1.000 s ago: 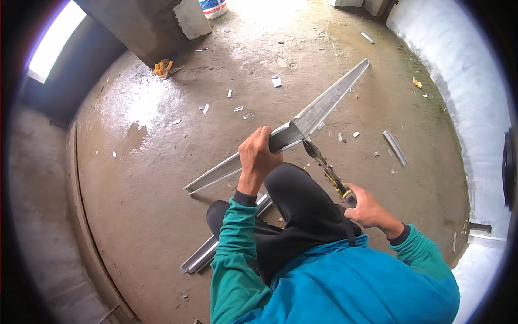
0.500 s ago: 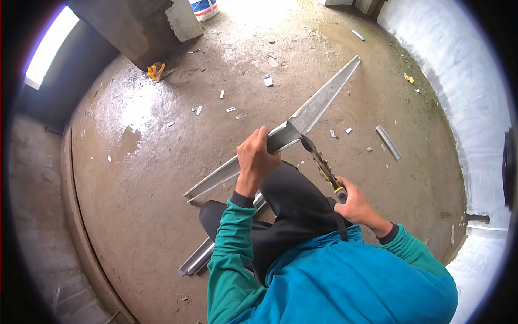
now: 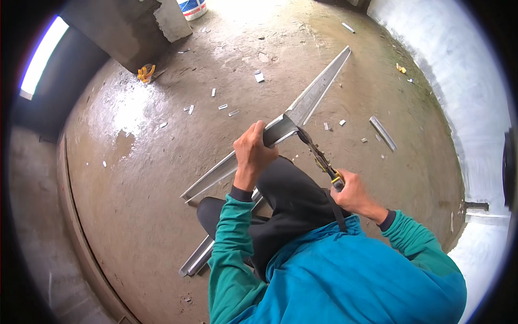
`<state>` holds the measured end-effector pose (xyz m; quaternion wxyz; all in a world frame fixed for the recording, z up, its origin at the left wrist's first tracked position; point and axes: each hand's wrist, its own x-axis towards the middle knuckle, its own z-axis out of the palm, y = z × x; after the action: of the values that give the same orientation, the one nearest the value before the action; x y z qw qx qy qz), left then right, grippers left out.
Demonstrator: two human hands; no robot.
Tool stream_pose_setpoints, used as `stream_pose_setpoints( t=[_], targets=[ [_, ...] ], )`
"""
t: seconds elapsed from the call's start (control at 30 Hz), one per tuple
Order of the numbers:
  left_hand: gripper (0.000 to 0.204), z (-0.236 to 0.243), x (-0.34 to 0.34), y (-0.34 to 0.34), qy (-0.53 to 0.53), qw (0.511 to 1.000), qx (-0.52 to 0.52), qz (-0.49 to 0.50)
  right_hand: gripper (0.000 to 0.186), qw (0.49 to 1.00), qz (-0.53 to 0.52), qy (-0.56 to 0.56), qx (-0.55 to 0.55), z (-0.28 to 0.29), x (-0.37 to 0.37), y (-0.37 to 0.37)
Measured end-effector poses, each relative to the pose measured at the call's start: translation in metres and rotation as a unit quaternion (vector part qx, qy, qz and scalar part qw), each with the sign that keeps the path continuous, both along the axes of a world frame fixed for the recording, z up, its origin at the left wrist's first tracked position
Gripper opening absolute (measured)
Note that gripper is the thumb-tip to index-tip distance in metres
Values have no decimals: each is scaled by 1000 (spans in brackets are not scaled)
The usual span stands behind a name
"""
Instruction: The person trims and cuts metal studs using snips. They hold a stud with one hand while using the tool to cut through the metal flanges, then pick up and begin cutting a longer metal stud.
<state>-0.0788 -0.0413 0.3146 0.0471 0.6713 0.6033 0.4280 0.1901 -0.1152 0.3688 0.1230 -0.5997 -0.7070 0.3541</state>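
Observation:
My left hand (image 3: 253, 154) grips a long galvanised metal channel (image 3: 315, 97), its fingers wrapped over the near wall. The channel slants from lower left to far right across my raised knee and has a kink beside my hand. My right hand (image 3: 353, 193) is closed round the black-and-yellow handles of what look like tin snips (image 3: 318, 155). Their dark jaws meet the channel's edge at the kink, just right of my left hand. How far the jaws are parted is too small to tell.
A second metal channel (image 3: 198, 254) lies under my legs at the lower left. Short metal offcuts (image 3: 259, 76) and a longer piece (image 3: 383, 133) are scattered over the concrete floor. Farther off are a yellow object (image 3: 145, 73), a white bucket (image 3: 192, 8) and a pale wall (image 3: 442, 70).
The whole scene has shifted slightly left and up in view. Both hands keep their grips, and the snips stay at the channel's kink.

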Motion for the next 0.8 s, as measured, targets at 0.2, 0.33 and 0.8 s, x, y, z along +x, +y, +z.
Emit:
stream_pose_setpoints(
  t=[0.2, 0.33, 0.8],
  targets=[
    [33, -5, 5, 2, 8, 1000, -14, -13, 46, 999, -33, 36, 4, 0, 7, -3],
    [34, -6, 3, 4, 4, 1000, -5, -17, 48, 999, -29, 10, -25, 9, 2, 0],
    [36, -11, 4, 7, 3, 1000, -7, -27, 57, 996, -21, -16, -81, 15, 3, 4]
  ],
)
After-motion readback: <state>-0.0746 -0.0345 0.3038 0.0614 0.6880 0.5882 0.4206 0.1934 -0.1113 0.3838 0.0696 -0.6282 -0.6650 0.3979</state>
